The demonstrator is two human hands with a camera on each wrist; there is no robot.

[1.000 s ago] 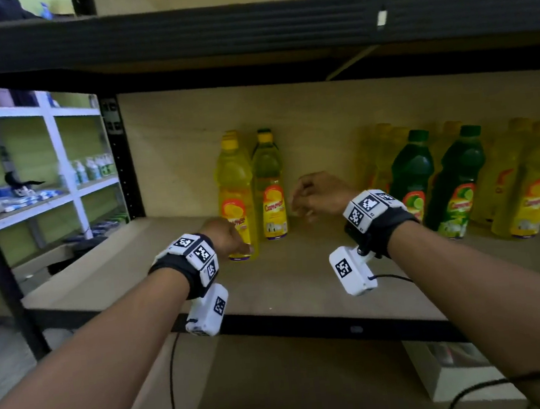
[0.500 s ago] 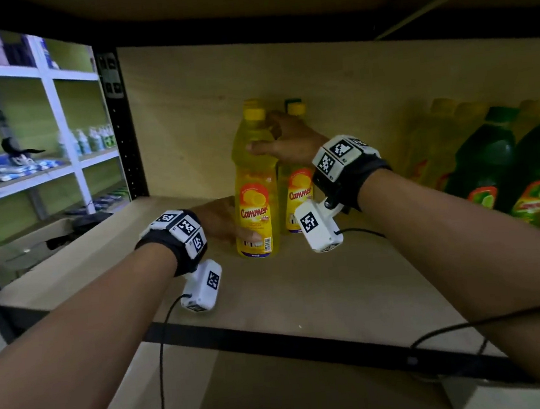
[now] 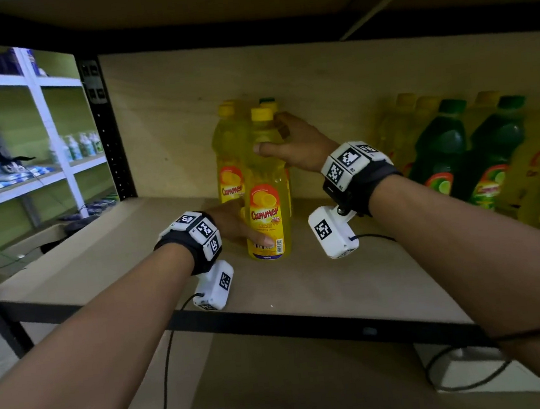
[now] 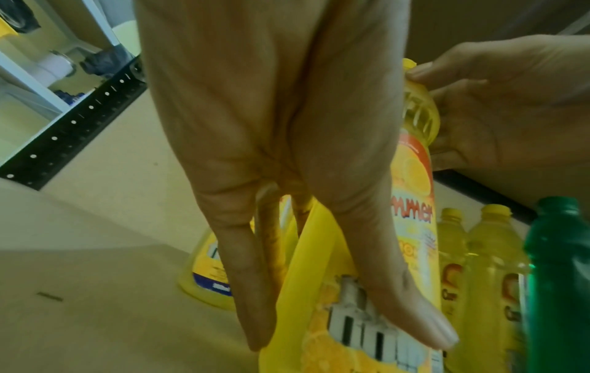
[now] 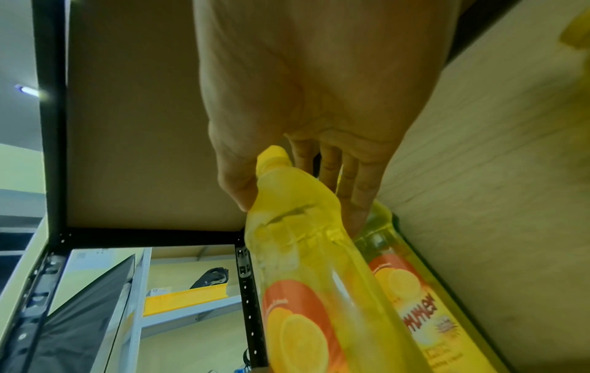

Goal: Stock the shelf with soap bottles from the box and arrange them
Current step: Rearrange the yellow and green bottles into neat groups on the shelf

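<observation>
two-hand grip on front lemon soap bottle

right hand [image 3: 292, 142] grips the shoulder of the yellow bottle [image 3: 267, 218]; left hand [image 3: 237, 227] holds its base. it stands on the shelf [image 3: 304, 287], before two others. i'd slide it back upright, label forward. smooth ribbed plastic, glossy label, likely slippery.

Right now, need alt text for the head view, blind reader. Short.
Two bare hands hold an upright yellow plastic soap bottle on a wooden shelf board: left hand gripping its base, right hand its shoulder. Two similar bottles stand behind it; green and yellow bottles line the right.
</observation>
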